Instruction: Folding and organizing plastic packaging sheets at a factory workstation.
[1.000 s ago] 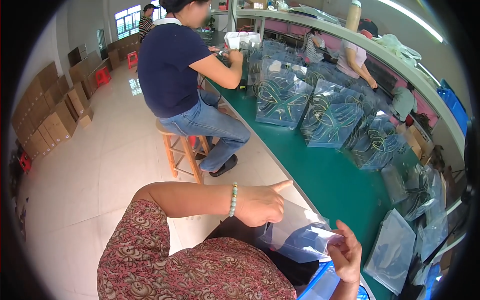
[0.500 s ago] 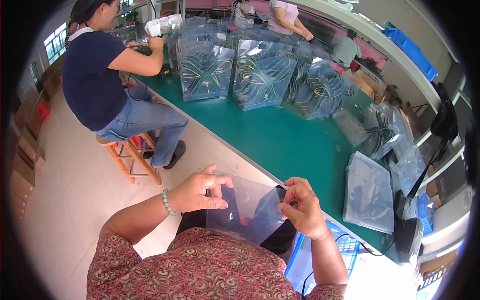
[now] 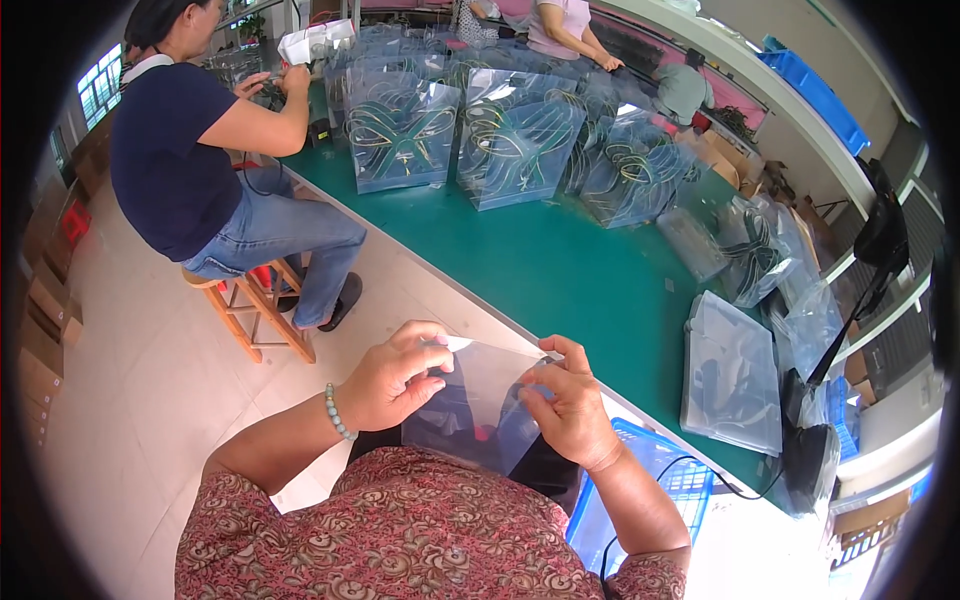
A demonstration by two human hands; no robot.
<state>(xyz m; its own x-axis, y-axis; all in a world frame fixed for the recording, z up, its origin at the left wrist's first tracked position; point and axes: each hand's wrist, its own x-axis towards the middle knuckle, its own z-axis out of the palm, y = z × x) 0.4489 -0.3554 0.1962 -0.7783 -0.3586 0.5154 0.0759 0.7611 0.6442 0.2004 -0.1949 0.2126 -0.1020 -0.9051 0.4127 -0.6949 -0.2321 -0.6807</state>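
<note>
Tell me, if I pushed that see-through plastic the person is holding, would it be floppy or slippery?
The clear plastic is probably light, since it looks thin. It likely bends but isn't very floppy: between the left hand and right hand it spans with little sag. Its pale reflections suggest it might be slippery.

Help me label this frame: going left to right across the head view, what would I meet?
Wooden stool, left hand, clear plastic sheet, right hand, blue basket, clear plastic stack.

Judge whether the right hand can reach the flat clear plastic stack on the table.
Probably yes: nothing visible stands between the right hand and the stack, though that hand holds a clear sheet.
</note>
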